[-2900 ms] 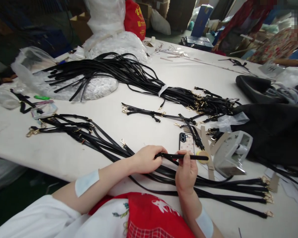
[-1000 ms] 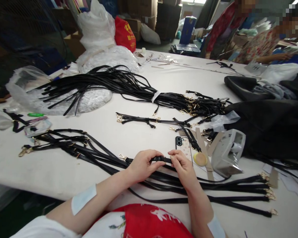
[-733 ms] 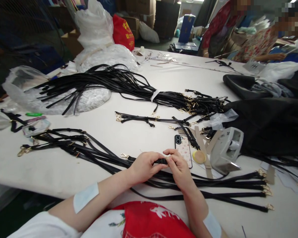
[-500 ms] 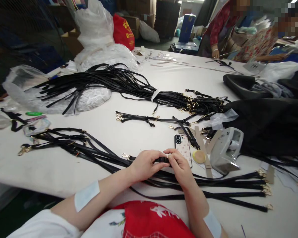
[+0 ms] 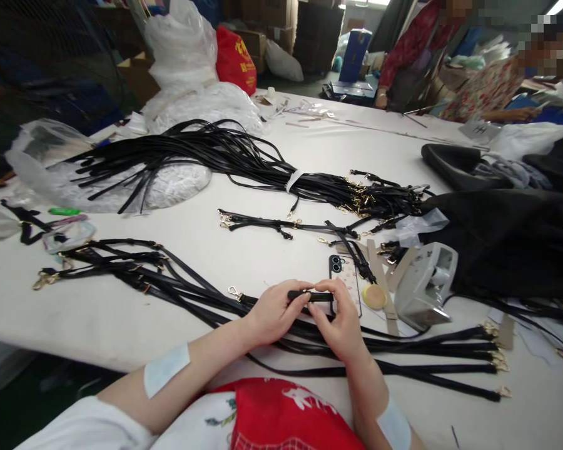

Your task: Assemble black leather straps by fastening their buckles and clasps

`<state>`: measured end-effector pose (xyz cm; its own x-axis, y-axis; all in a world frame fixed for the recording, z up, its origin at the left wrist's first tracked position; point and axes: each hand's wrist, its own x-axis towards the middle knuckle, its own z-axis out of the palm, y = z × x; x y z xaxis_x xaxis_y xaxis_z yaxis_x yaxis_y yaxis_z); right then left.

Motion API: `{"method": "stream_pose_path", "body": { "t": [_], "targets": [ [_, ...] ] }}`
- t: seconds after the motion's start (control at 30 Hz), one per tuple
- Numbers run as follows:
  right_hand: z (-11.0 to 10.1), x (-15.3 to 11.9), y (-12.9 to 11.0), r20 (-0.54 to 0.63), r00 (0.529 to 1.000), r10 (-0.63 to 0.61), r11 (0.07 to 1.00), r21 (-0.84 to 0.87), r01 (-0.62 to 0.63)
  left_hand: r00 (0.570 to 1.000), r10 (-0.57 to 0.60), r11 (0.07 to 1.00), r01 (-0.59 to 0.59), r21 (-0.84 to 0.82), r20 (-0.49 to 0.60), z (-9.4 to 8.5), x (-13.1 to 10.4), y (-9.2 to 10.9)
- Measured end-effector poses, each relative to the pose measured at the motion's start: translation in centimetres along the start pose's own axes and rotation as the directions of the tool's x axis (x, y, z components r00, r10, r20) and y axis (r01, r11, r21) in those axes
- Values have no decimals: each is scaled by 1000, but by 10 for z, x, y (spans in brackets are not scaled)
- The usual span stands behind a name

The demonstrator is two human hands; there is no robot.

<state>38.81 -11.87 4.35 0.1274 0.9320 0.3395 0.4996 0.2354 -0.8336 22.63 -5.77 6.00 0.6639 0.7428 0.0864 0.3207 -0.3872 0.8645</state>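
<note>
My left hand [image 5: 278, 311] and my right hand [image 5: 339, 324] meet low over the table, both closed on one black strap [image 5: 319, 296]. The strap's end lies across the left thumb, with a small gold glint between the hands; the fitting there is too small to make out. A gold snap hook [image 5: 235, 292] on a black strap pokes out left of my left hand. Beneath my wrists run several long black straps [image 5: 431, 370], with gold hooks at their ends. Just behind my right hand lies a phone [image 5: 351, 273] in a patterned case, partly covered by the fingers.
A large bundle of black straps [image 5: 244, 156] crosses the table behind. To the right stand a grey-white device [image 5: 425, 287], a yellow-rimmed round disc [image 5: 374, 297] and black fabric [image 5: 502, 237]. Plastic bags [image 5: 182, 56] are piled back left. Two people work across the table.
The strap between my hands has turned, and its end now shows over my left thumb. My right fingers have shifted along it. A person's arm at the far side has moved left.
</note>
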Motion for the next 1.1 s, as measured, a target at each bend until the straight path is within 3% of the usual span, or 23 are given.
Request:
{"method": "stream_pose_path", "body": {
  "t": [0.1, 0.17, 0.37, 0.47, 0.57, 0.63, 0.73, 0.8, 0.87, 0.93, 1.0, 1.1],
  "targets": [
    [2, -2, -1, -17, 996, -84, 973, -217, 79, 999, -12, 999, 10, 31, 41, -1, -1, 5],
    [5, -3, -1, -33, 993, -111, 957, -274, 98, 998, -15, 998, 11, 68, 58, -1, -2, 9],
    [5, -5, -10, 8, 999, -36, 993, -110, 36, 996, -3, 966, -20, 259, 89, -3, -5, 16],
    [3, -6, -12, 32, 999, -17, 996, -88, 20, 994, -8, 962, -21, 273, 107, -4, -5, 16],
    [1, -6, -11, 32, 999, -27, 994, -107, 30, 998, -54, 988, 47, 147, 45, -9, -4, 11],
    [0, -5, -10, 3, 999, -37, 994, -101, 37, 984, -175, 984, 175, -15, -20, -16, -2, 5],
    [-2, -5, -7, -27, 999, -41, 997, -70, 39, 918, -396, 861, 368, -350, -10, -31, 2, -4],
    [-3, -5, -5, -33, 999, -34, 999, -40, 32, 890, -453, 754, 414, -510, 52, -39, 5, -9],
    [-3, -5, -4, -23, 1000, -11, 1000, 7, 11, 893, -437, 706, 417, -572, 112, -44, 7, -10],
    [-4, -6, -5, 12, 999, 40, 996, 73, -41, 912, -387, 725, 391, -567, 136, -43, 7, -8],
    [-6, -5, -11, 135, 986, 99, 981, 151, -119, 938, -312, 795, 344, -500, 149, -40, 5, -2],
    [-10, -3, -24, 377, 918, 122, 954, 211, -213, 961, -138, 936, 206, -284, 241, -35, 0, 8]
  ]
}}
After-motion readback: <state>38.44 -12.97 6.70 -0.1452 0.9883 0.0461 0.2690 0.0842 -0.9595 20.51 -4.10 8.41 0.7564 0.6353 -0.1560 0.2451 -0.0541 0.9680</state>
